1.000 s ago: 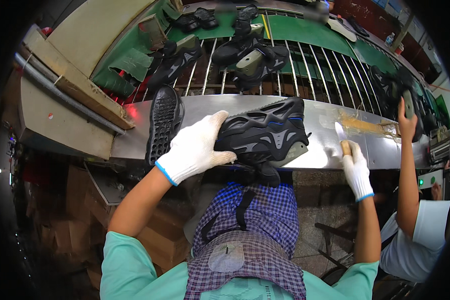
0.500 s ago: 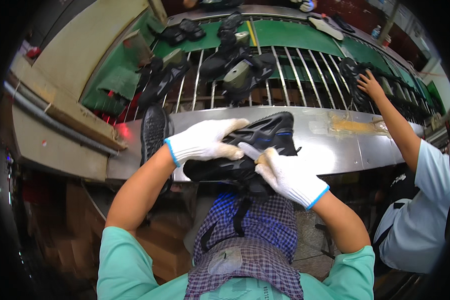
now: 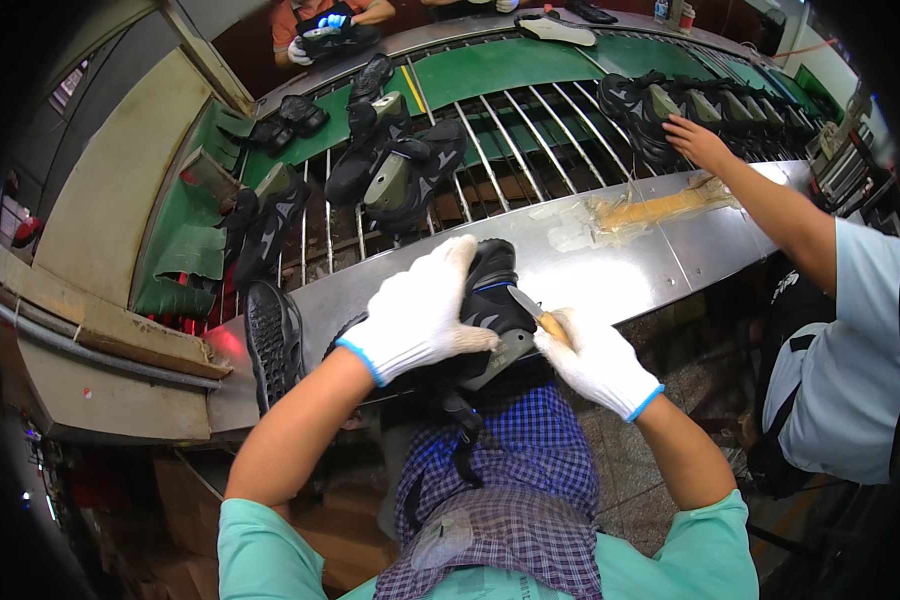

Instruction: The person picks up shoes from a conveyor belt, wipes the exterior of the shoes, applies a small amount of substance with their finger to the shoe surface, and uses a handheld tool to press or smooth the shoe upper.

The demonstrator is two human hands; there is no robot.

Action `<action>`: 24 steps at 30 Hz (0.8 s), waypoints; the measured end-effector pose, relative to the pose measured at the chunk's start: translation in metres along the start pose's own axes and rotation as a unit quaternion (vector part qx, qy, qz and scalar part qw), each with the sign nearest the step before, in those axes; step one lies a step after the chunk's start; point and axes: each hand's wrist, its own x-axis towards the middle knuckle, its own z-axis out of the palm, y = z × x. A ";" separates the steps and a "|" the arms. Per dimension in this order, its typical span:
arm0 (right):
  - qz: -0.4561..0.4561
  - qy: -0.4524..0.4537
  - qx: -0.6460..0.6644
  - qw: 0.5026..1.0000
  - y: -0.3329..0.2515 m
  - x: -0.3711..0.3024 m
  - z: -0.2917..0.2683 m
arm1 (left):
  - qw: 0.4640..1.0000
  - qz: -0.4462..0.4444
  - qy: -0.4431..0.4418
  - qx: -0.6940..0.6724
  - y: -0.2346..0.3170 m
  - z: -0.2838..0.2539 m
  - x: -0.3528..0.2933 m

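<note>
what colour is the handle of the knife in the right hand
Yellowish tan; the handle shows best in the head view.

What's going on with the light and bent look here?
In the head view: the fisheye lens curves straight edges inside a black rim; white glare brightens the silver metal bench; red light tints its left end; the chunky black shoe under the white-gloved left hand looks dark.

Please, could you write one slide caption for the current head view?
Gloved left hand holds a black shoe at a metal counter's edge; gloved right hand holds a knife beside it.
</note>
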 end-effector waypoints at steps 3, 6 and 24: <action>0.011 0.003 -0.025 1.000 -0.026 0.010 0.000 | 0.997 -0.016 0.030 0.074 0.009 0.017 0.021; -0.011 0.050 -0.019 0.999 -0.032 0.011 0.014 | 0.994 -0.029 0.041 0.099 0.008 0.019 0.030; 0.080 -0.089 0.297 0.947 -0.006 0.064 0.022 | 0.992 -0.093 0.031 0.082 -0.002 0.013 0.041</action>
